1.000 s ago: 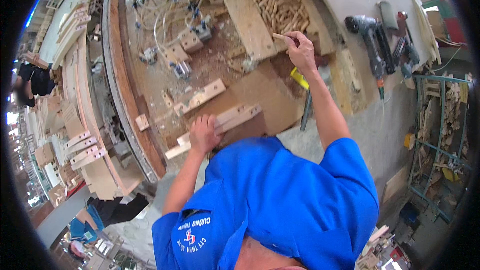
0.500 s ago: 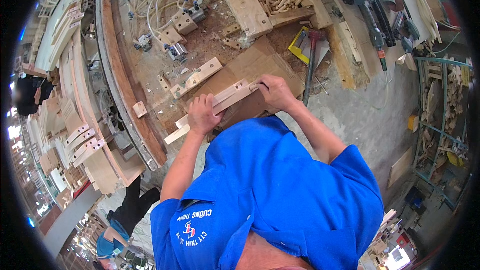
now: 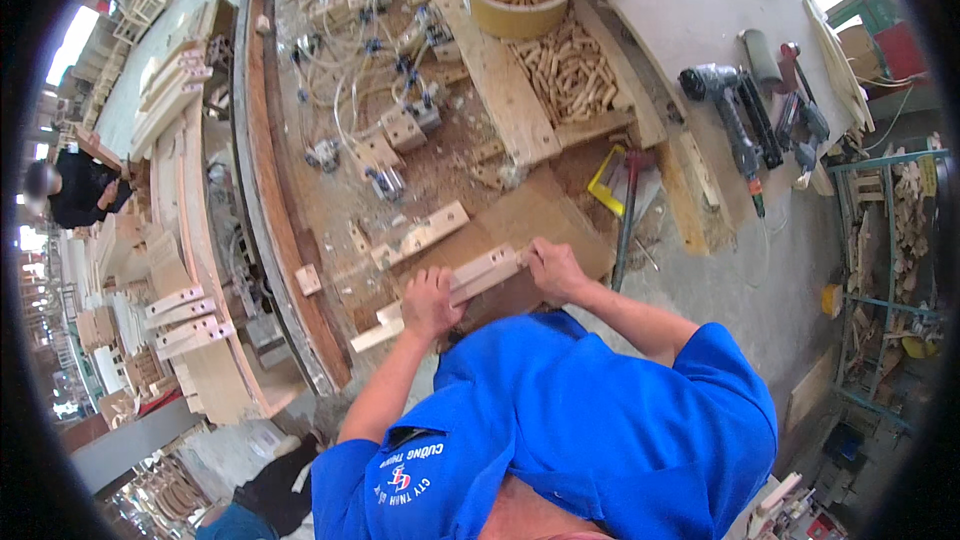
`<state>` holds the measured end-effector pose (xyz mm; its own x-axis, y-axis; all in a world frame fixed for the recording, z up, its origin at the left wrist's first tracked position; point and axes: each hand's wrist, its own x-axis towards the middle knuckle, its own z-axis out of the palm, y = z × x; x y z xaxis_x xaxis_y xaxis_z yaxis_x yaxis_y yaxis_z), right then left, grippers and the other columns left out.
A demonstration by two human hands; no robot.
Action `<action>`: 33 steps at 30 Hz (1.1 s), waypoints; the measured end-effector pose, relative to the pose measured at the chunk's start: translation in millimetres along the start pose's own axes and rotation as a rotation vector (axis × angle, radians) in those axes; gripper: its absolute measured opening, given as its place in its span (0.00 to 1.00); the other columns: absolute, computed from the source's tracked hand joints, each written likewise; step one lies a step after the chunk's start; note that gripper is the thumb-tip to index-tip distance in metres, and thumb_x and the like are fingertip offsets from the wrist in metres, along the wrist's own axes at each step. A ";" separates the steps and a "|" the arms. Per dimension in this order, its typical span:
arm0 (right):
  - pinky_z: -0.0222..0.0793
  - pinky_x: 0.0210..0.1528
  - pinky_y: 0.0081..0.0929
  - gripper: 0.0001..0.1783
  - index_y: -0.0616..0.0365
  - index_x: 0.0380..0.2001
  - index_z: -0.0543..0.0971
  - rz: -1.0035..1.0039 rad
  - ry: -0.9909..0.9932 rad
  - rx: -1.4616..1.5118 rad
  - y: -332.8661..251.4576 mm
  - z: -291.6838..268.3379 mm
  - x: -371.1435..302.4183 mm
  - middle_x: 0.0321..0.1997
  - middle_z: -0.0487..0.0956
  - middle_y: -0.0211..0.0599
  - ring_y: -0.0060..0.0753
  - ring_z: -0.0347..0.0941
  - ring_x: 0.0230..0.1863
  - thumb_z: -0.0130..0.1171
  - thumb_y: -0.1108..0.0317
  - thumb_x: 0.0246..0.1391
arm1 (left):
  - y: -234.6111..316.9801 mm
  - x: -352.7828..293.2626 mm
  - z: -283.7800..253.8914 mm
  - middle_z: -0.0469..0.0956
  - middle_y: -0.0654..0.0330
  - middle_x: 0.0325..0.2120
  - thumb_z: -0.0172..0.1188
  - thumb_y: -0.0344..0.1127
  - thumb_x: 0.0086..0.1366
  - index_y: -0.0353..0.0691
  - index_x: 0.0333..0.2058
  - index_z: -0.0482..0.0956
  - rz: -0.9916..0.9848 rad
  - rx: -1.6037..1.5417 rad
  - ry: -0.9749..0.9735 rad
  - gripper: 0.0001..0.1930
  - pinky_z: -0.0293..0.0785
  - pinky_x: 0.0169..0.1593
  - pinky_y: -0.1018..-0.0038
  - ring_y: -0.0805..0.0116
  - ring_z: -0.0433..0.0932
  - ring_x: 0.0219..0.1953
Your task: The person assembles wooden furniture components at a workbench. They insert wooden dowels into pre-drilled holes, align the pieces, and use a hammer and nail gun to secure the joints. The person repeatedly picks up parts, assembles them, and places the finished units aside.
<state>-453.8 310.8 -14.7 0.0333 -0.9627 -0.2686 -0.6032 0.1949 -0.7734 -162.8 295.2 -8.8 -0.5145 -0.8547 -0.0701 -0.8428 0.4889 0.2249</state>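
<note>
Two pale wooden strips point(image 3: 487, 277) lie side by side at a slant over a sheet of brown cardboard point(image 3: 560, 215). My left hand point(image 3: 432, 302) is closed around them near their left half, fingers over the top. At the strips' right end my right hand point(image 3: 556, 272) is closed in a pinch against the tip; whatever small thing is between its fingers is hidden. Dark holes show in the farther strip close to that end. Just beyond lies a separate wooden block with holes point(image 3: 420, 235).
Loose wooden dowels point(image 3: 568, 70) fill a framed bay, with a round tub point(image 3: 517, 25) of more dowels above. A hammer point(image 3: 628, 210) lies right of the cardboard. Clear hoses and clamps point(image 3: 400, 130) spread at far left. Nail guns point(image 3: 735, 115) rest on the right-hand board.
The view has tilted, so the scene sits lower and the round tub has come into sight. Both hands stay on the strips, the right still pinching at their end.
</note>
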 end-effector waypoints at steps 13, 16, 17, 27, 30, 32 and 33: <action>0.80 0.47 0.46 0.10 0.60 0.41 0.86 -0.347 0.666 -0.277 -102.4 -242.1 367.3 0.41 0.87 0.54 0.55 0.86 0.45 0.61 0.66 0.63 | -1.9 12.5 -11.3 0.78 0.56 0.40 0.78 0.49 0.46 0.46 0.48 0.76 -0.003 -0.068 0.022 0.32 0.75 0.43 0.55 0.51 0.79 0.42; 0.82 0.49 0.49 0.11 0.62 0.35 0.87 -0.179 0.670 -0.554 -100.1 -261.4 440.4 0.42 0.88 0.54 0.58 0.86 0.47 0.56 0.71 0.63 | -4.2 16.9 -9.6 0.79 0.57 0.41 0.78 0.48 0.45 0.46 0.50 0.77 -0.015 -0.076 0.014 0.33 0.75 0.43 0.55 0.52 0.79 0.43; 0.82 0.51 0.49 0.11 0.63 0.36 0.86 -0.137 0.582 -0.622 -93.7 -259.9 460.5 0.43 0.88 0.54 0.58 0.86 0.49 0.55 0.71 0.62 | -2.8 14.6 -11.3 0.80 0.57 0.42 0.78 0.48 0.45 0.46 0.51 0.77 -0.026 -0.093 0.004 0.34 0.75 0.44 0.56 0.52 0.79 0.43; 0.84 0.52 0.45 0.26 0.56 0.63 0.79 -0.182 0.565 -0.427 -83.2 -274.6 463.3 0.49 0.87 0.55 0.50 0.87 0.49 0.56 0.77 0.61 | -10.2 19.1 -4.8 0.81 0.57 0.44 0.77 0.46 0.43 0.46 0.52 0.78 -0.008 -0.102 -0.013 0.35 0.75 0.45 0.57 0.52 0.80 0.45; 0.85 0.44 0.34 0.27 0.55 0.66 0.76 -0.156 0.229 0.364 -100.9 -242.6 386.3 0.44 0.82 0.43 0.36 0.85 0.44 0.60 0.76 0.63 | -5.7 0.4 -3.0 0.80 0.55 0.42 0.76 0.46 0.45 0.44 0.51 0.78 -0.055 -0.057 -0.063 0.33 0.75 0.43 0.57 0.52 0.79 0.42; 0.85 0.41 0.30 0.26 0.58 0.66 0.74 -0.259 0.139 0.654 -90.5 -232.3 314.4 0.43 0.79 0.36 0.30 0.83 0.42 0.60 0.74 0.65 | -9.7 -0.1 3.9 0.77 0.54 0.40 0.76 0.45 0.44 0.43 0.51 0.77 -0.003 -0.050 -0.038 0.34 0.73 0.43 0.56 0.51 0.77 0.41; 0.85 0.41 0.30 0.24 0.59 0.65 0.74 -0.221 0.108 0.714 -83.9 -219.2 273.8 0.43 0.78 0.36 0.30 0.83 0.42 0.60 0.74 0.66 | -9.8 -1.7 11.8 0.77 0.53 0.40 0.75 0.45 0.43 0.43 0.52 0.76 0.005 -0.057 0.025 0.35 0.73 0.44 0.56 0.50 0.77 0.42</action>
<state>-568.7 -10.3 102.5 -0.0074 -0.9994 -0.0349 0.0722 0.0343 -0.9968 -155.5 293.9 -22.4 -0.5136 -0.8569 -0.0449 -0.8299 0.4827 0.2798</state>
